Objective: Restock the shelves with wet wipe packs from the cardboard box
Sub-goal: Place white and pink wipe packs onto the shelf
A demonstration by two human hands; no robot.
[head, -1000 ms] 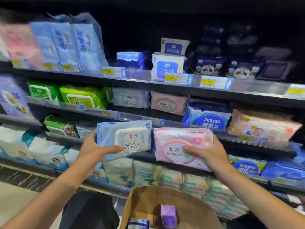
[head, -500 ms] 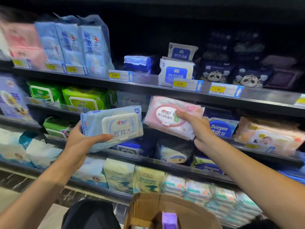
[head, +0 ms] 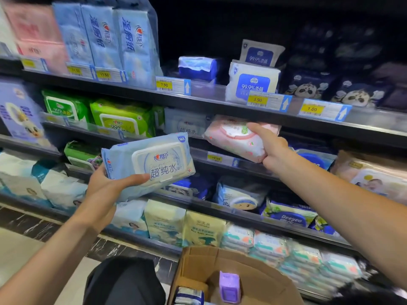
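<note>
Right grip: right hand (head: 272, 148) is curled around the end of the pink pack (head: 235, 137), thumb on top, pushing it into the second shelf (head: 220, 158) at about 1 o'clock from frame centre.
Pink pack: partly inside the bay, tilted, lower corner overhanging the shelf lip; not yet seated, by my reading.
Left grip: left hand (head: 105, 188) has the blue pack (head: 149, 164) with the thumb across its front and fingers behind; held in the air in front of the shelves at about 9 o'clock from centre, touching no shelf.
Likely slot for blue pack: a matching pale pack (head: 187, 125) sits in the bay just left of the pink one, at 12 o'clock from the blue pack.
Cardboard box (head: 220, 263): at 6 o'clock, open; a purple item (head: 229, 287) and part of another pack (head: 189, 296) show inside; the rest of its contents are out of view.
Progress: one pack going in, one waiting in hand, stock left in the box. Judged mid-task, more trips ahead.
</note>
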